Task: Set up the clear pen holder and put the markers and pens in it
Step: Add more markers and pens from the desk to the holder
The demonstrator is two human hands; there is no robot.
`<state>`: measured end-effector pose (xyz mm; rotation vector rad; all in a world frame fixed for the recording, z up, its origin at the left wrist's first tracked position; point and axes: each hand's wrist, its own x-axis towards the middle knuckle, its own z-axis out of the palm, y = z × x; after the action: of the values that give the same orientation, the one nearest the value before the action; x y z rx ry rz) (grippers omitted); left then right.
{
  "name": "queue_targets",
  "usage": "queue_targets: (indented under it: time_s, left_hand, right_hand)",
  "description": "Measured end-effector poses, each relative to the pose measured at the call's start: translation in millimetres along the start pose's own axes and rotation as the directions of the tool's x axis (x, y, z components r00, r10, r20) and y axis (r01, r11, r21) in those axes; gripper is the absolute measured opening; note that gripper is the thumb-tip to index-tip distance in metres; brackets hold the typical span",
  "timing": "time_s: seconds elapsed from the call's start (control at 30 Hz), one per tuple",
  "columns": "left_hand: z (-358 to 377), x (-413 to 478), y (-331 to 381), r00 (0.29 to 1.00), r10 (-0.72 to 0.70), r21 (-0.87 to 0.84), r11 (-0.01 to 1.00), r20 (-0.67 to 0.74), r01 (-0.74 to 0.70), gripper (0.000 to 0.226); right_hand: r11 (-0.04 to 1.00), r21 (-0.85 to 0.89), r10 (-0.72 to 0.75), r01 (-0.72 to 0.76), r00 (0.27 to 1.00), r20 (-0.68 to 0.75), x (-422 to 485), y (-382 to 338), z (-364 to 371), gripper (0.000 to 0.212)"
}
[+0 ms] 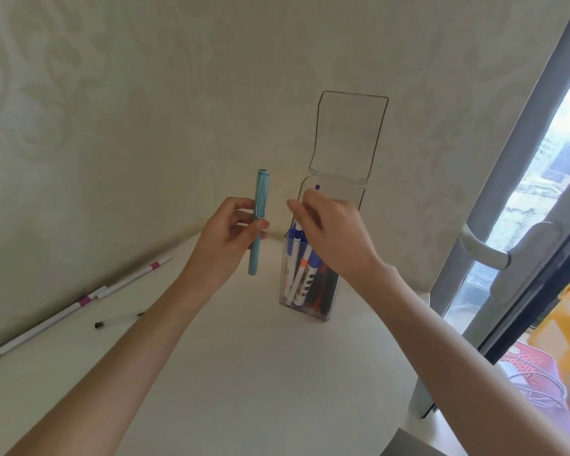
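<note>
Along the foot of the pale patterned wall [112,93], on the far left of the white table top [244,373], lie two long white pens with magenta bands, end to end: the nearer one [51,320] and the farther one [134,277]. Just in front of them lies a thin clear pen with a black cap [119,319], apart from both.

The person's left hand [226,235] is raised above the table and grips a teal pen with a white clip [259,222], which it holds upright between thumb and curled fingers. A narrow gap separates it from the right hand [329,232], which hangs over the mouth of the clear plastic pen holder [310,307] with its fingers bent, hiding most of the opening. A small blue tip [317,186] shows just above those fingers; whether the hand pinches it cannot be told.

The holder stands on the table close to the wall, its hinged clear lid [346,136] flipped up against the wall. Inside it lean white markers with blue caps [297,258], one with an orange band, beside red and black ones [323,291].

To the right runs a grey window frame with a handle [484,248]. Below it sit a yellow object [566,324] and a red perforated basket [533,360] with cables.
</note>
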<state>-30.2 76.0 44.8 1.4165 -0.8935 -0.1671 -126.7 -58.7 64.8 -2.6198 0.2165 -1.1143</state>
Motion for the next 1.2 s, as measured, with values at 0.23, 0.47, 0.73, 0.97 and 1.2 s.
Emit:
queue_targets:
  time_s: [0.23, 0.47, 0.73, 0.97, 1.2]
  left_hand:
    - [-2, -2, 0, 1.000, -0.014, 0.024, 1.000, -0.006, 0.015, 0.016]
    - [8, -2, 7, 0.996, 0.007, 0.045, 0.999, 0.089, -0.011, 0.017]
    - [32, 14, 33, 0.963, 0.079, 0.054, 0.994, 0.257, -0.096, 0.022]
    - [49, 51, 40, 0.964, 0.139, 0.252, 0.948, 0.228, -0.196, 0.021]
    - [46, 56, 4, 0.940, 0.166, 0.397, 0.874, 0.298, -0.280, 0.023]
  right_hand:
    - [0.988, -0.150, 0.002, 0.018, 0.991, 0.133, -16, 10, 3, 0.055]
    - [0.982, -0.190, 0.076, -0.013, 0.942, 0.328, -7, 9, -14, 0.057]
    - [0.825, 0.546, 0.148, -0.146, 0.988, 0.042, 4, -7, -49, 0.030]
    - [0.899, 0.425, 0.249, -0.108, 0.923, -0.293, 23, 23, -79, 0.029]
    - [0.959, 0.254, 0.189, -0.124, 0.950, -0.249, 17, 49, -70, 0.021]
